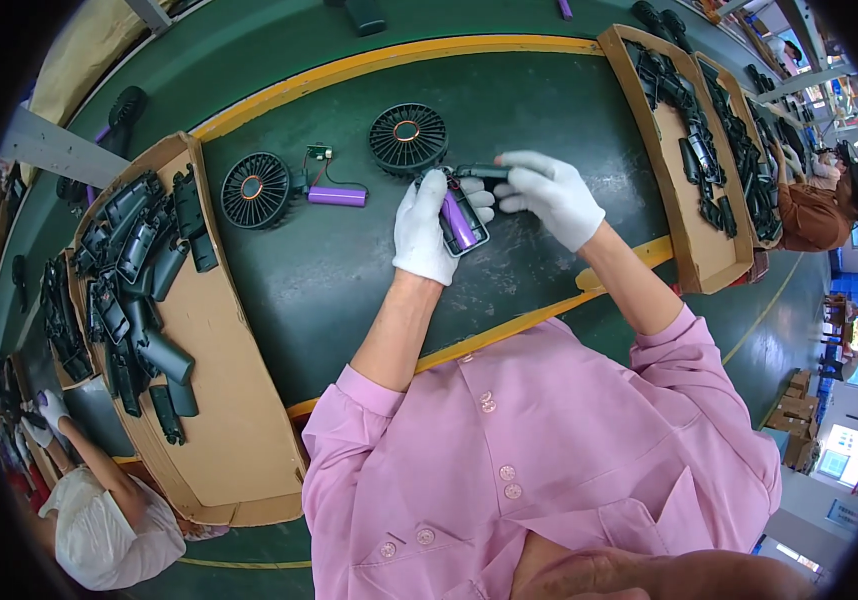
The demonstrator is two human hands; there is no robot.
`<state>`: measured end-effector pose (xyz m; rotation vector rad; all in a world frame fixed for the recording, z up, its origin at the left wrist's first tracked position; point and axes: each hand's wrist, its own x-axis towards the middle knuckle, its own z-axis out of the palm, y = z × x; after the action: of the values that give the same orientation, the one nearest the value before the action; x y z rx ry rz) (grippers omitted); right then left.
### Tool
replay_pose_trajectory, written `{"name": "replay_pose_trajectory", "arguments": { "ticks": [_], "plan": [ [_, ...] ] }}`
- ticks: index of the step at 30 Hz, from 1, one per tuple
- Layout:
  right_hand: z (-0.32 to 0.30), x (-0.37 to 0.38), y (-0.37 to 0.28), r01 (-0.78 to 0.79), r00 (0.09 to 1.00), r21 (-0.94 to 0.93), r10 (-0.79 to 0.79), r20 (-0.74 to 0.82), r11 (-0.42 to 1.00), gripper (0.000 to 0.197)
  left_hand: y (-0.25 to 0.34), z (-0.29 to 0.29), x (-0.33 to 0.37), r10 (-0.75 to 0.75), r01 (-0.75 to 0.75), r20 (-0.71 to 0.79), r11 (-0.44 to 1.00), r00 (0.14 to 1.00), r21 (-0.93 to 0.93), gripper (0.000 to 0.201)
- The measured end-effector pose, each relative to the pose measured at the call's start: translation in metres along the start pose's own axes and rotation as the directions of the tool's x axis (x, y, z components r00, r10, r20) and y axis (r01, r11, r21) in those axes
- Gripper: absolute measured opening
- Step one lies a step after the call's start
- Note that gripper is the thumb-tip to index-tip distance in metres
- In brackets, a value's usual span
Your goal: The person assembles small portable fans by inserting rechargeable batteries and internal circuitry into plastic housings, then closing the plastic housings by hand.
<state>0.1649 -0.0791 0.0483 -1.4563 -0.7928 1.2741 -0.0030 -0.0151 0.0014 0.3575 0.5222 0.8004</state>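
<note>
My gloved left hand [423, 232] is closed around the open dark handle shell of a handheld fan. A purple battery [459, 222] lies inside the shell. The fan's round black head [407, 138] is just beyond my left fingers. My gloved right hand [557, 198] pinches the end of a narrow dark handle cover [483, 171], held over the shell's upper end. To the left lies a second fan head [255, 190], wired to a small green circuit board [319, 152] and another purple battery [337, 196].
A cardboard tray [214, 420] of loose black handle shells stands on the left. Another cardboard tray [717, 262] with dark parts is on the right. A yellow edge strip [489, 335] runs along the green bench's near side. Co-workers sit at far left and far right.
</note>
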Motion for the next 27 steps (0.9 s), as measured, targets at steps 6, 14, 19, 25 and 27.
{"name": "replay_pose_trajectory", "arguments": {
  "ticks": [6,14,19,25,27],
  "plan": [
    [0.007,-0.007,-0.015,-0.072,0.949,-0.273,0.150,0.277,0.959,0.049,-0.001,-0.014,0.006,-0.041,0.041,0.031,0.999,0.999,0.000,0.029],
    [0.016,-0.010,-0.025,0.018,0.975,-0.273,0.044,0.219,0.962,0.045,0.003,-0.004,0.003,-0.054,0.055,0.008,0.993,0.998,-0.103,0.026],
    [0.024,-0.008,-0.016,0.093,0.972,-0.267,-0.029,0.234,0.959,0.053,-0.002,-0.016,0.009,-0.038,0.049,0.142,0.996,0.989,-0.071,0.032],
    [0.025,-0.008,-0.017,0.109,0.966,-0.237,-0.047,0.254,0.965,0.056,-0.001,-0.011,0.009,-0.034,0.042,0.106,0.996,0.994,-0.077,0.030],
    [0.027,-0.008,-0.021,0.108,0.962,-0.247,-0.038,0.271,0.963,0.057,-0.001,-0.012,0.008,-0.032,0.040,0.107,0.996,0.994,-0.080,0.030]
  ]
}}
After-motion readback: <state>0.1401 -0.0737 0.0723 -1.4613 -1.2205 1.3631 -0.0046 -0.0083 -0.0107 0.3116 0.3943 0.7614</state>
